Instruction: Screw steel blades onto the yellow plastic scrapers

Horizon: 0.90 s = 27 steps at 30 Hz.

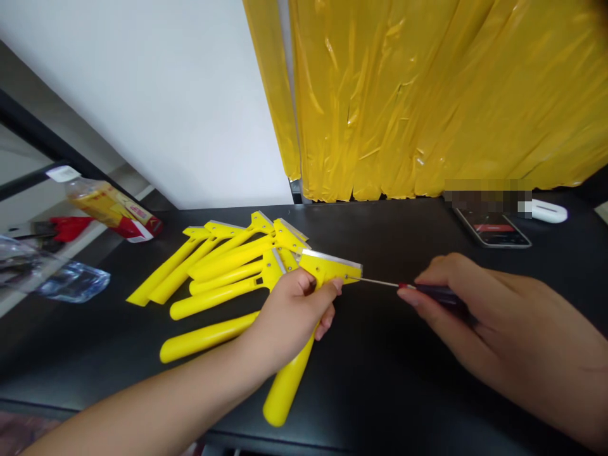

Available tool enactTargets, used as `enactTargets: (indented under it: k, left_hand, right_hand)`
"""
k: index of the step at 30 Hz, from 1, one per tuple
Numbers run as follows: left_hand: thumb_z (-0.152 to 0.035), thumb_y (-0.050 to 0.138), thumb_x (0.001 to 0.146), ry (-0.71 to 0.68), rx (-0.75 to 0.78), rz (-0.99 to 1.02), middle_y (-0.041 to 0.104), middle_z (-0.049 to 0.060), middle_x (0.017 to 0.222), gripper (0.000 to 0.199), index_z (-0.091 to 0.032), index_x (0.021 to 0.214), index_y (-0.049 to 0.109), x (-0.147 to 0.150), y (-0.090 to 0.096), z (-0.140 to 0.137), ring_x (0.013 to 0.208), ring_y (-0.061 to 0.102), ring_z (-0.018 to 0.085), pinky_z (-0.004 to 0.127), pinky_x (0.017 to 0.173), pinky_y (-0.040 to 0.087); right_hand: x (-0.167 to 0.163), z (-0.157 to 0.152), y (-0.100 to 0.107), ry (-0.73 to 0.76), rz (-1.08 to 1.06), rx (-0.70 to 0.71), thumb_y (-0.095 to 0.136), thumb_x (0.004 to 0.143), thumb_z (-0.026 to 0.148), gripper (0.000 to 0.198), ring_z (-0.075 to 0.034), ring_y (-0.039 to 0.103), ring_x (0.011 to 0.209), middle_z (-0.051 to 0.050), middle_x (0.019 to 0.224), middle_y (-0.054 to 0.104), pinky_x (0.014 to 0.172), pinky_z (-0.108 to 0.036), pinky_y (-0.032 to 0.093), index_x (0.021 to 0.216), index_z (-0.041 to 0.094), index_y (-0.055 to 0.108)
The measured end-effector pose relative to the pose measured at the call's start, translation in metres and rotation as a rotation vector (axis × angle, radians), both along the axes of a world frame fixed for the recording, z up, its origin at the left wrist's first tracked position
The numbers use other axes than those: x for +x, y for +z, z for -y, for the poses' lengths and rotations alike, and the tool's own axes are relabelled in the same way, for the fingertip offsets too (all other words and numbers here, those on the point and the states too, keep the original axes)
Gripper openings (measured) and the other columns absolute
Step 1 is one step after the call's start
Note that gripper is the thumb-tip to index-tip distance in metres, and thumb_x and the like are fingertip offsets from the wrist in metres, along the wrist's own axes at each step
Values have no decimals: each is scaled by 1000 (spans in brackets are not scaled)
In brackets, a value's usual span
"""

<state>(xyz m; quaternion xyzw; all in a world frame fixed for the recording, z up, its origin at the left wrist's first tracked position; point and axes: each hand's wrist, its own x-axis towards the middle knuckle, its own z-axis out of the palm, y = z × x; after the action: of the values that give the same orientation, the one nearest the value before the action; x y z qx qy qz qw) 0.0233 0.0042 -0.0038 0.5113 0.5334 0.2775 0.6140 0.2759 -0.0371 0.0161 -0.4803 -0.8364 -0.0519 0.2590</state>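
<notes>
My left hand [297, 310] is closed around the neck of a yellow scraper [291, 380], whose handle points down toward me. A metal blade strip runs along the top edge of its head. In my right hand [494, 323] is a screwdriver [434, 292] with a dark handle and a red collar. Its thin shaft reaches left, and the tip meets the scraper head at the screw on the right side. Several more yellow scrapers [223, 261] lie in an overlapping pile to the left, some partly hidden behind my left hand.
A phone [494, 228] and a white rounded object [548, 211] lie at the back right of the black table [380, 380]. A drink bottle [111, 206] and a clear plastic item [76, 278] lie at the left. Yellow plastic sheeting [427, 95] and a white panel [190, 95] stand behind.
</notes>
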Motion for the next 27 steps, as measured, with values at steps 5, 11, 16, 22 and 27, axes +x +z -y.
enactTargets:
  k: [5, 11, 16, 22, 27]
  left_hand:
    - [-47, 69, 98, 9, 6, -8, 56, -4, 50, 42, -22, 67, 55, 1, 1, 0, 42, 45, 9, 24, 47, 33]
    - [-47, 68, 100, -4, 45, -62, 55, -3, 48, 49, -22, 62, 52, 2, 5, 2, 43, 47, 9, 24, 48, 35]
    - [-46, 70, 100, 9, 30, -48, 57, -3, 50, 46, -23, 64, 52, 1, 4, 1, 44, 48, 10, 25, 49, 35]
    - [-43, 69, 101, 22, 81, -17, 57, -5, 55, 42, -22, 70, 53, 2, 6, 5, 47, 48, 10, 26, 54, 37]
    - [-37, 69, 102, 12, 126, 19, 57, -6, 60, 35, -22, 74, 52, 2, 7, 7, 53, 49, 10, 27, 61, 40]
  right_hand:
    - [4, 0, 0, 18, -43, -71, 50, 115, 46, 23, -16, 73, 64, -1, 88, 74, 53, -29, 50, 117, 24, 57]
    - [6, -1, 2, 2, 7, 0, 51, 114, 48, 26, -17, 71, 61, 0, 84, 71, 53, -31, 47, 114, 23, 59]
    - [4, -1, 2, 35, 29, -34, 47, 116, 41, 23, -17, 64, 52, 2, 73, 64, 50, -33, 43, 102, 25, 55]
    - [-3, -7, 5, 34, 92, 73, 44, 116, 36, 25, -18, 67, 58, -1, 79, 67, 53, -34, 43, 99, 23, 56]
    - [-1, -6, 5, 16, 74, 11, 47, 116, 43, 41, -14, 51, 41, 5, 57, 51, 46, -33, 32, 78, 26, 49]
